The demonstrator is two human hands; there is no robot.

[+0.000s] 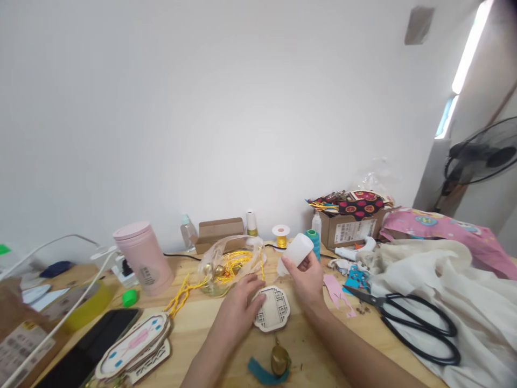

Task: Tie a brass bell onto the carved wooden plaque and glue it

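Note:
My right hand (306, 280) is wrapped round a white plastic bottle (297, 250), tilted with its base up and its lower end toward the left. That lower end is pale and blurred. A small wooden plaque (272, 310) with cut-out lattice edges lies flat on the table. At its upper left edge my left hand (245, 303) grips it, the thumb on the rim and the fingers along the far side. Yellow cord runs up from near the left fingertips. Below the plaque hangs a brass bell (279, 360) with a teal ribbon (262, 373) beside it.
Behind the hands sits a plastic bag (210, 256) of bells and yellow cord. Black scissors (424, 323) lie right on white cloth (476, 302). At left are decorated plaques (135, 347), a phone (91, 347), a green cap (130, 297) and a pink tumbler (143, 258).

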